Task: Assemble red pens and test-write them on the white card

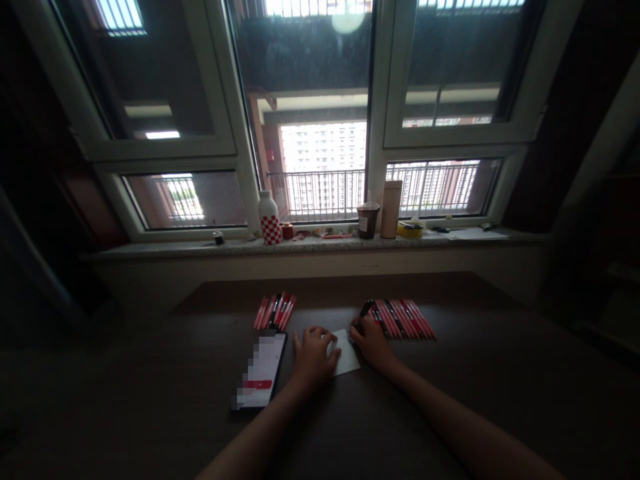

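A small pale sheet of paper (349, 361) lies on the dark table between my hands. My left hand (314, 357) rests on its left side with the fingers spread. At the paper's upper right edge, my right hand (371, 339) is closed around a black pen (367, 308), whose top end sticks up above the fingers. The pen's tip is hidden by the hand. Just beyond my right hand is a row of red and black pens (406, 319). A smaller group of similar pens (275, 311) lies to the upper left of my left hand.
A phone (263, 373) with a lit, partly blurred screen lies left of my left forearm. Beyond the table (445, 290), the windowsill (320, 245) carries a checkered bottle (271, 220), a drink cup (368, 221), a tall tan flask (391, 210) and a yellow tape roll (410, 231).
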A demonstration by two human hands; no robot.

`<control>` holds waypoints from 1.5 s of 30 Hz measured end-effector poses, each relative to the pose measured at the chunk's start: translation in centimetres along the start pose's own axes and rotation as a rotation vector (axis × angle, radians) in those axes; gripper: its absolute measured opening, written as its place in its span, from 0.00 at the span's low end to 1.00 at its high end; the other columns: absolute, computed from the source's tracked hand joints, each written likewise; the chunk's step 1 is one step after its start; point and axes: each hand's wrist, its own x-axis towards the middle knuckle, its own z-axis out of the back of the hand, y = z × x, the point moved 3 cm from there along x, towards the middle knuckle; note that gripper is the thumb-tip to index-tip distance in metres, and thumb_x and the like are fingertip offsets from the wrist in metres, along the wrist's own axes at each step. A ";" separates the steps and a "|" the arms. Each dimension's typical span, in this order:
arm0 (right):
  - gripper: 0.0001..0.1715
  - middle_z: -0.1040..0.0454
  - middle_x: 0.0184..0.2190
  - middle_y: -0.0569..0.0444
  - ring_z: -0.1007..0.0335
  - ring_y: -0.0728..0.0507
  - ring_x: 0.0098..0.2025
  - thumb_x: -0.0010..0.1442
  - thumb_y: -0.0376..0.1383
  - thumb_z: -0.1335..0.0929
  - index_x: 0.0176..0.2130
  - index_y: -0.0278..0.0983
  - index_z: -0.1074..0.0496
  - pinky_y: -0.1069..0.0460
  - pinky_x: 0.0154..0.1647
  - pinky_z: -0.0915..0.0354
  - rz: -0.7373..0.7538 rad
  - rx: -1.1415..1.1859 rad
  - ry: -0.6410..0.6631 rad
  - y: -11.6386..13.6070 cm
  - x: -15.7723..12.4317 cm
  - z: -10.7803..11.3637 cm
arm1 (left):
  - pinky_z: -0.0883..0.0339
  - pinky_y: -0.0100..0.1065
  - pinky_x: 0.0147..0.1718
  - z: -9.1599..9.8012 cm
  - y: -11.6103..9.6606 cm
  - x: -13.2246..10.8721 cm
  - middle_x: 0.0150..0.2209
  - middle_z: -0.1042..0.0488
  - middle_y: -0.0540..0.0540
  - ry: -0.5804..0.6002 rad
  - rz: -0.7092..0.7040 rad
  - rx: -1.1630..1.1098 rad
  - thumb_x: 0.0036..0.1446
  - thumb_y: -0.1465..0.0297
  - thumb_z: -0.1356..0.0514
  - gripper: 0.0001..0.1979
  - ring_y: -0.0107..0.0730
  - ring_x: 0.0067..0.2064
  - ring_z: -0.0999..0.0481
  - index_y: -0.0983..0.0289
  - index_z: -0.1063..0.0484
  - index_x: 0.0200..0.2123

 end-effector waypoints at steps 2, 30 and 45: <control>0.06 0.32 0.30 0.51 0.35 0.43 0.35 0.53 0.35 0.38 0.30 0.36 0.33 0.50 0.38 0.41 -0.006 0.006 -0.002 0.0 0.0 0.0 | 0.63 0.62 0.58 0.0 0.0 0.0 0.49 0.30 0.52 -0.006 -0.004 0.002 0.55 0.61 0.44 0.13 0.45 0.56 0.40 0.53 0.29 0.44; 0.38 0.32 0.35 0.56 0.29 0.44 0.33 0.45 0.48 0.27 0.52 0.41 0.40 0.47 0.31 0.29 -0.291 0.845 -0.147 -0.4 0.1 0.4 | 0.66 0.61 0.59 0.4 -0.3 -0.3 0.47 0.30 0.55 -0.060 0.011 0.018 0.54 0.61 0.44 0.14 0.44 0.55 0.39 0.57 0.29 0.43; 0.53 0.35 0.35 0.58 0.30 0.45 0.30 0.43 0.37 0.27 0.61 0.51 0.55 0.47 0.26 0.27 -0.340 0.982 -0.033 0.7 -0.4 0.6 | 0.62 0.68 0.57 -0.4 0.2 0.1 0.60 0.38 0.55 -0.013 0.077 0.111 0.58 0.64 0.50 0.18 0.51 0.63 0.49 0.54 0.32 0.52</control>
